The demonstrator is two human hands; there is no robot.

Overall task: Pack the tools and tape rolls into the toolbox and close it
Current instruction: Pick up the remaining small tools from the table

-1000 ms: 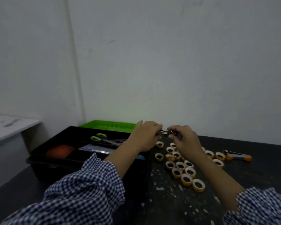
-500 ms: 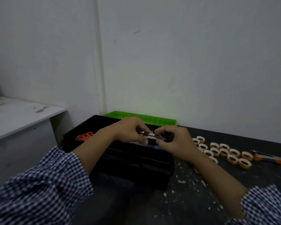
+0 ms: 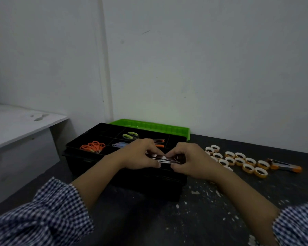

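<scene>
Tool (image 3: 164, 159) lower, pinched: left hand (image 3: 140, 155), right hand (image 3: 188, 163)

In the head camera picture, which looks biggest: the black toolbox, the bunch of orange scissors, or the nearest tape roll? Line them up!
1. black toolbox, biggest by far
2. bunch of orange scissors
3. nearest tape roll, smallest

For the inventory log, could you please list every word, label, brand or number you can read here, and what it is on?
None can be read. The black toolbox, its green lid, the tape rolls and the metal tool pinched by the left hand and right hand show no legible marks. The blue-and-silver item in the toolbox may carry print, but it is too dim to tell.
</scene>
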